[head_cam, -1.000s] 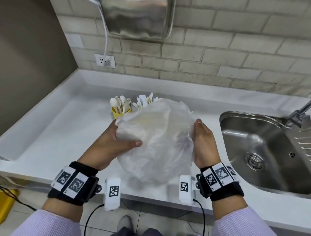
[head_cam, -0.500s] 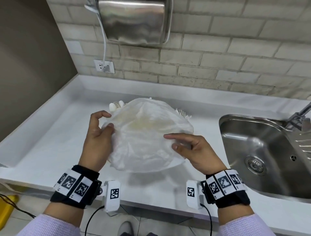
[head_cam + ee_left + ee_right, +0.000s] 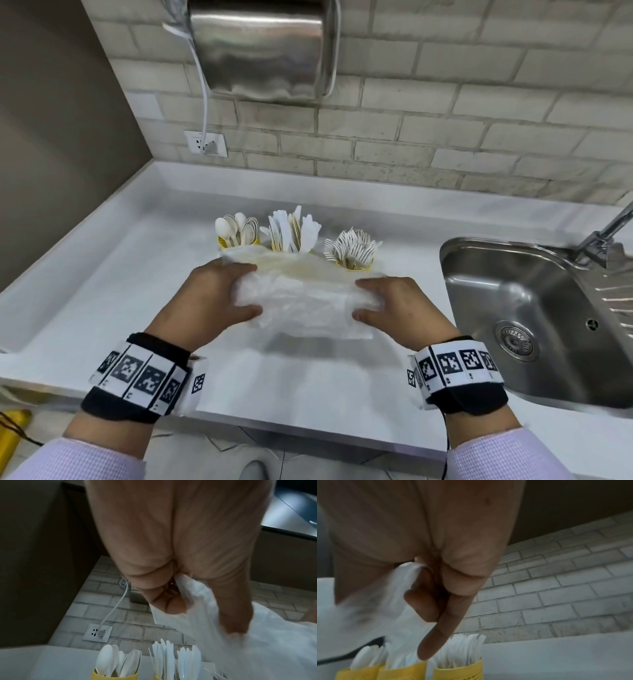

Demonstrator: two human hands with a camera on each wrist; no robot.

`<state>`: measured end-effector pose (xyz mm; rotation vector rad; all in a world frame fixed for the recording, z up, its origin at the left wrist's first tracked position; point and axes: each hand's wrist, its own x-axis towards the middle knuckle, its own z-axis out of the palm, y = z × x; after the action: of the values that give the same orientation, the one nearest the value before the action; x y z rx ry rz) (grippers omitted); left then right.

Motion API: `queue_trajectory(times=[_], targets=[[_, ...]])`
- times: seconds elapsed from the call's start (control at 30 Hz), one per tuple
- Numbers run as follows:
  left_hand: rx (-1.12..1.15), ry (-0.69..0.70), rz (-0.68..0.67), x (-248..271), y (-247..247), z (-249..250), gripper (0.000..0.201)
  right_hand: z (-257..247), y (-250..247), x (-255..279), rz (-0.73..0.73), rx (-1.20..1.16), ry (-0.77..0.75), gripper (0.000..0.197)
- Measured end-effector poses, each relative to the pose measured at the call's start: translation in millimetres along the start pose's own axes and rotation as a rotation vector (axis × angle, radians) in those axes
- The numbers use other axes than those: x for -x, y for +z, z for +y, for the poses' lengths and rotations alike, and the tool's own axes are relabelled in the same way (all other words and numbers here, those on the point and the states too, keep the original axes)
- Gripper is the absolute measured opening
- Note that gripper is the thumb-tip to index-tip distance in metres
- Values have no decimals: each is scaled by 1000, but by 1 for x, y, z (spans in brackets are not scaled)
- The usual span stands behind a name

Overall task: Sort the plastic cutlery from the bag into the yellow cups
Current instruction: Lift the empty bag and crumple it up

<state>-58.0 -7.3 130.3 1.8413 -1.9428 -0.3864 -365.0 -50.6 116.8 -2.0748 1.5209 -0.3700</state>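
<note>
Folded plastic bag (image 3: 308,301) held flat just above the white tabletop (image 3: 113,274), pinched at its ends by left hand (image 3: 209,301) and right hand (image 3: 400,305), each grip curled on it, just before 3 yellow cups (image 3: 406,670) of cutlery.

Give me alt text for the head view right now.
Both hands, left hand and right hand, hold a flattened white plastic bag over a white counter. Behind it stand three yellow cups of spoons, knives and forks.
</note>
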Motion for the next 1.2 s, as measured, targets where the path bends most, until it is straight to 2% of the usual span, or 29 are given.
queue_trajectory(times=[0.03, 0.1, 0.13, 0.2, 0.27, 0.3, 0.37, 0.4, 0.43, 0.5, 0.53, 0.6, 0.7, 0.8, 0.9, 1.0, 1.1, 1.2], targets=[[-14, 19, 22, -2, 1, -2, 46, 1, -2, 0, 18, 1, -22, 9], [14, 3, 46, -4, 3, -6, 15, 9, -3, -1, 46, -1, -73, 29], [24, -23, 49, -4, 2, -8, 10, 12, -4, 0, 68, -42, -78, 28], [71, -76, 52, -3, 3, -12, 9, 18, -5, 0, 118, -221, -117, 12], [223, -151, 49, -2, 5, -18, 14, 21, -3, 1, 169, -558, -124, 5], [352, -192, 33, -1, 6, -18, 19, 20, -1, 0, 180, -791, -131, 3], [772, -208, -22, 1, 9, -11, 27, 14, 3, -2, 137, -1261, -98, 21], [1023, -221, -48, 1, 12, -4, 25, 8, 5, -3, 103, -1417, -60, 23], [1215, -248, -56, 2, 15, 3, 22, 2, 7, -3, 95, -1469, -12, 21], [1307, -316, 1, 0, 22, 10, 19, -6, 12, -5, 133, -1368, 71, 5], [1257, -351, 44, -1, 26, 11, 15, -5, 15, -9, 189, -1249, 106, 7], [982, -402, 133, -3, 33, 8, 10, -2, 18, -16, 274, -902, 175, 12], [445, -358, 187, -4, 37, 11, 31, -12, 14, -21, 382, -396, 225, 12], [295, -212, 279, -1, 39, 31, 28, -37, 12, -18, 489, -289, 101, 16], [392, -202, 250, -2, 39, 50, 13, -62, 17, -11, 561, -269, -76, 24], [687, -250, 125, -1, 35, 67, 26, -80, 24, -5, 590, -336, -210, 19], [957, -253, 68, 2, 32, 81, 19, -91, 30, 0, 605, -328, -282, 17], [1197, -300, 1, 2, 27, 90, 29, -94, 34, 4, 502, -310, -283, 28]])
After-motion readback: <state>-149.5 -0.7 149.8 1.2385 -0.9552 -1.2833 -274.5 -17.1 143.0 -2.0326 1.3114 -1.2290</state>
